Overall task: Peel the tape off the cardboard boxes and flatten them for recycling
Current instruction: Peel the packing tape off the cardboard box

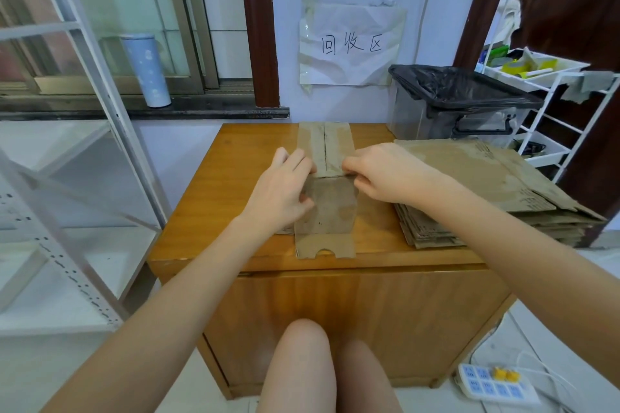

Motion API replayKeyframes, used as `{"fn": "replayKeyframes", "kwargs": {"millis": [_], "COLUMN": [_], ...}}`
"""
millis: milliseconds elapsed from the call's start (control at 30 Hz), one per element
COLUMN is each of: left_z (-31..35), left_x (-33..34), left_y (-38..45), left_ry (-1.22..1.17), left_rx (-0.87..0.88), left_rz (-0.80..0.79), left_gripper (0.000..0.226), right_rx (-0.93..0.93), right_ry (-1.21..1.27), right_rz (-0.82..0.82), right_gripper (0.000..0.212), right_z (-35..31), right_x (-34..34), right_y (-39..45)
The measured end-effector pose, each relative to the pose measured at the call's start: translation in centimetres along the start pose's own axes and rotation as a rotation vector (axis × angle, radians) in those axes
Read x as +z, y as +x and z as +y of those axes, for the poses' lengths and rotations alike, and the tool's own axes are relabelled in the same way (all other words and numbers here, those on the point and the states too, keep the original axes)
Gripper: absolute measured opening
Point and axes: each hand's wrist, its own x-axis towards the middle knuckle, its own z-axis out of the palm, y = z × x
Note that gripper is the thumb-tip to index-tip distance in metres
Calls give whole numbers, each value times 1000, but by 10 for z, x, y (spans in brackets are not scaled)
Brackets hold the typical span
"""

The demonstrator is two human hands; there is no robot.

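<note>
One small cardboard box (324,201) stands in the middle of a wooden cabinet top (214,198), with a notched flap lying flat toward the near edge and its long top face, split by a centre seam, running toward the wall. Two hands work at the near top edge of it. The left hand (285,188) holds the box's left side, fingers curled over the top edge and thumb against the front face. The right hand (382,174) has its fingertips bent and pinched at the same edge from the right; it seems to be nipping a strip of tape there, though the tape itself is too faint to make out for certain.

Just right of the box lies one stack of flattened cardboard (486,191), several sheets deep, overhanging the cabinet's right side. Behind it sits one clear bin lined with a black bag (463,87). One paper sign (350,43) is taped to the wall above. One pale blue flask (146,70) stands on the sill to the left, and one white power strip (493,382) lies on the floor at lower right.
</note>
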Motion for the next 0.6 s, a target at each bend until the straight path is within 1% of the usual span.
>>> {"fn": "replayKeyframes", "kwargs": {"millis": [167,200,267,333,400,467,533,600], "left_z": [-3,-4,-6,-7,-7,-6,-5,-5], "left_x": [0,0,1,5,9,11,10,6], "left_y": [0,-1,-4,-7,-12,-15,-17,-17], "left_ry": [-73,-115,-185,-192,-261,-370,-382,-349], "left_rx": [-48,-71,-118,-170,-286,-388,-404,-381], "left_rz": [-20,-33,-65,-49,-33,-70,-99,-108], "left_gripper": [41,46,63,73,73,64,57,55], "right_rx": [-3,8,29,30,24,25,19,15], "right_ry": [13,23,36,11,-9,-2,14,28], "right_rz": [-18,-13,1,4,4,4,-4,-17], "right_gripper": [20,20,21,19,17,16,14,12], "right_z": [2,3,3,2,1,2,3,3], "right_x": [-2,-2,-3,-3,-2,-1,-1,-2], "right_y": [0,0,0,1,2,3,4,4]}}
